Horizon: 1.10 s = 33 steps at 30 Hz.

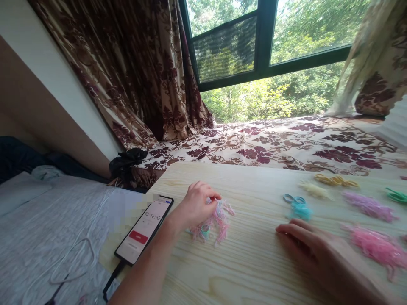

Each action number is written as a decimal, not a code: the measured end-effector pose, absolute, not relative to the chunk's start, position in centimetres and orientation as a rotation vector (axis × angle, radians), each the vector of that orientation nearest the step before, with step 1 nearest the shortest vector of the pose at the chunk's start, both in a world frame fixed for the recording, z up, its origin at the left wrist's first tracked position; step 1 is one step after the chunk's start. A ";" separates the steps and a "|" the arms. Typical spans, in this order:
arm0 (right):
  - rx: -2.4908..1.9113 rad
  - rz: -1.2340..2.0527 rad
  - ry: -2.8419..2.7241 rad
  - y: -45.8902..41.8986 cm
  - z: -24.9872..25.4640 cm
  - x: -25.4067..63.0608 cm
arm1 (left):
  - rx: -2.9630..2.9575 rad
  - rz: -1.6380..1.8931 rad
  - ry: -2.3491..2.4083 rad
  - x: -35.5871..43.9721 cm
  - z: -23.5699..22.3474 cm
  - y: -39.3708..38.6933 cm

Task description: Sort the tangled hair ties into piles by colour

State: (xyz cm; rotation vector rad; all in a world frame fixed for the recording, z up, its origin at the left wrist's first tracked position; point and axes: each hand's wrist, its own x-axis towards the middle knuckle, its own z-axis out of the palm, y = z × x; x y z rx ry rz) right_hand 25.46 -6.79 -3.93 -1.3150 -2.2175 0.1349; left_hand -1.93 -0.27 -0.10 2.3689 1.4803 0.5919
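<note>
My left hand (200, 204) is at a loose pile of mixed pink, lilac and mint bands (219, 218), its thumb and fingers pinched together at the pile's top edge. The pile looks like thin, stringy elastic bands, though single pieces are hard to make out. Palm down on the right, my right hand (318, 254) has its fingers stretched forward, with nothing visible in them. Just beyond its fingertips lie a small turquoise heap of bands (300, 211) and two blue rings (294, 198). A pink heap (377, 245) lies to its right.
More sorted heaps lie on the wooden table (254, 262): purple (370, 206), cream (316, 189), yellow bands (337, 181) and green bands (397, 195). A phone (144, 228) with a running timer and a cable lies beside my left forearm. Beyond are a patterned cloth, curtains and a window.
</note>
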 end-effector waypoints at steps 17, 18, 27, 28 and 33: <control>-1.337 0.152 -2.232 -6.6 -4.2 25.6 | 2.454 0.526 1.445 -2.0 -0.2 -0.4; -1.336 0.149 -2.235 -6.6 -4.2 25.7 | 2.448 0.532 1.449 -2.0 -0.2 -0.4; -1.337 0.149 -2.238 -6.6 -4.6 25.8 | 2.411 0.638 1.428 -1.8 0.1 -0.5; -1.336 0.149 -2.236 -6.6 -4.5 25.8 | 2.404 0.646 1.425 -1.7 0.2 -0.5; -1.346 0.146 -2.241 -6.7 -4.3 25.7 | 2.349 0.691 1.413 -1.4 0.7 -0.7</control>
